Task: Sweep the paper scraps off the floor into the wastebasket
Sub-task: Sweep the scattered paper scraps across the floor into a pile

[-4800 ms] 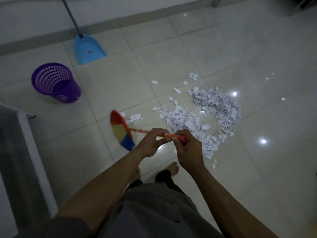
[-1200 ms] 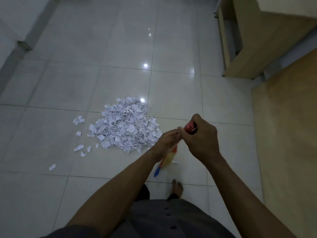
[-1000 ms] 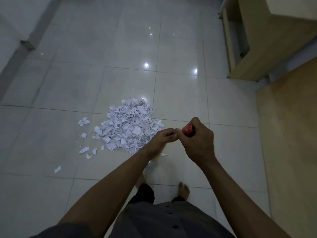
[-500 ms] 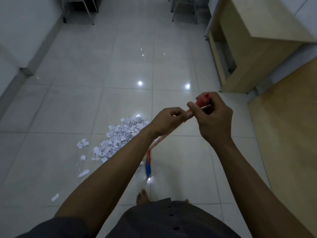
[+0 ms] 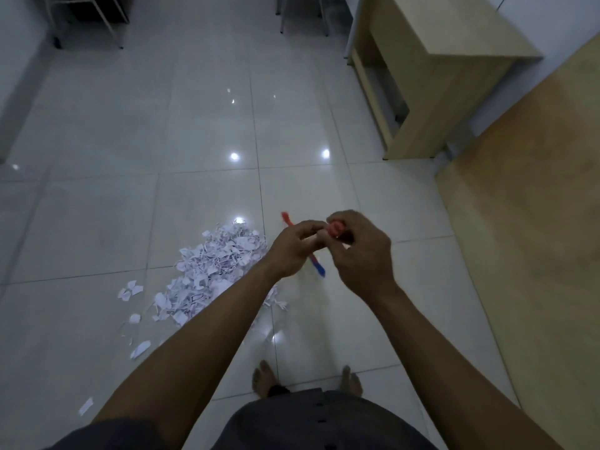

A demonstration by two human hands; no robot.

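Since half a second ago, both hands are sitting lower in the view and the broom head (image 5: 318,267) is swinging out to the right of the heap, its blue tip now lying clear of the paper. Glossy pale tiles (image 5: 201,125) are stretching away across the room and reflecting small ceiling lights, with a grey wall running along the left edge. Metal furniture legs (image 5: 110,30) are standing at the far end, a light wooden cabinet (image 5: 435,79) is sitting to the right, and a tan wooden surface (image 5: 532,222) is filling the right side. Bare feet (image 5: 264,378) are standing on the tiles at the bottom of the view.

Both hands are gripping the broom's orange handle: the right hand (image 5: 360,254) is closing around its red end, and the left hand (image 5: 293,248) is pinching the shaft just beside it, so the two hands are almost touching. The paper scraps (image 5: 214,271) are lying in a heap on the floor to the left of and below the left hand, partly hidden by the left forearm, with a few loose pieces trailing off toward the lower left. The wastebasket is out of view.
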